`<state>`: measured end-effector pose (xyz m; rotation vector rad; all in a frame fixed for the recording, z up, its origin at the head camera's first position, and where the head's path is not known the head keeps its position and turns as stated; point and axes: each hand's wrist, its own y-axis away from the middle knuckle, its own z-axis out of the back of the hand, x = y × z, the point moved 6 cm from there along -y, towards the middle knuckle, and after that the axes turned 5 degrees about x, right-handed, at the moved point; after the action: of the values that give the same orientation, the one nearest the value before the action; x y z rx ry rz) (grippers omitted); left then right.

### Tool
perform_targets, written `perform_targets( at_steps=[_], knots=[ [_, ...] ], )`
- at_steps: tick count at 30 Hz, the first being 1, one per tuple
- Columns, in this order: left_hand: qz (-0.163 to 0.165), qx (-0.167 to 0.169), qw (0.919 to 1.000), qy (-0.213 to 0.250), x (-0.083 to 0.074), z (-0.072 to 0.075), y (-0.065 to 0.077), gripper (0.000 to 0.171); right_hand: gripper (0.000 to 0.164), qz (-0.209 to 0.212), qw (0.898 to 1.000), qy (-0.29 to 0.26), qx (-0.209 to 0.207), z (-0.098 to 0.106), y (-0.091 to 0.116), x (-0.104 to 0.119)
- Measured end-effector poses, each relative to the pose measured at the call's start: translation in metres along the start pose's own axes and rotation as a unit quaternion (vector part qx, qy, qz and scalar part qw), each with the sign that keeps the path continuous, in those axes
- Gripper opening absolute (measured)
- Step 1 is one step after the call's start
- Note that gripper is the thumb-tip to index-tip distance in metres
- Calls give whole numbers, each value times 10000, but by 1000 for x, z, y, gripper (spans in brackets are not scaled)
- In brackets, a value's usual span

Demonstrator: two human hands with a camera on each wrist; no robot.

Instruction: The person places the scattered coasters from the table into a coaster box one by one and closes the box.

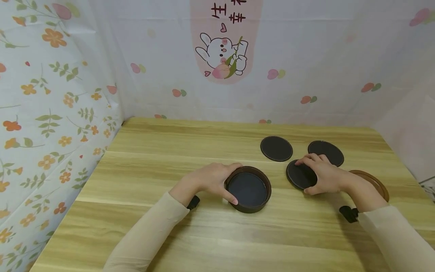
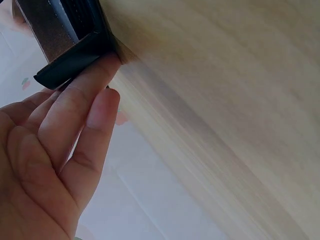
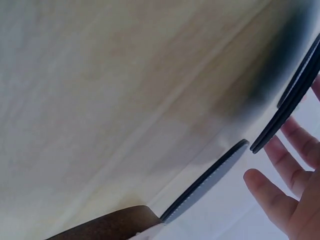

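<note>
Brown on the wall and dark inside, the round box (image 1: 253,208) stands on the table (image 1: 170,151), its left side grasped between the thumb and fingers of the left hand (image 1: 215,180). Right of it, near but apart, a black disc (image 1: 298,174) is pinched at its edges by the right hand (image 1: 324,174). Beyond that disc, 2 more lie flat, the left coaster (image 1: 276,148) and the right coaster (image 1: 329,152), while a brown round (image 1: 378,186) shows partly behind the right forearm (image 1: 366,194).
</note>
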<state>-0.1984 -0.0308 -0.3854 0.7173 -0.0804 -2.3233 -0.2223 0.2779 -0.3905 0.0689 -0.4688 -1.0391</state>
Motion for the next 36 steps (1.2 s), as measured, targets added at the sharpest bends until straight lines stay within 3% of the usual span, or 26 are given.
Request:
perform_targets(
  at_steps=[10,21,36],
  knots=[
    [15,51,10000,25,-3,2,1,105,75,271,9992,105,-266,5,5,14],
    [66,43,10000,-3,0,0,-1,106,76,505,9975,180,-461,15,7,45],
    [19,14,10000,-37,2,0,0,104,75,1018,9936,94,-479,12,-9,93]
  ],
)
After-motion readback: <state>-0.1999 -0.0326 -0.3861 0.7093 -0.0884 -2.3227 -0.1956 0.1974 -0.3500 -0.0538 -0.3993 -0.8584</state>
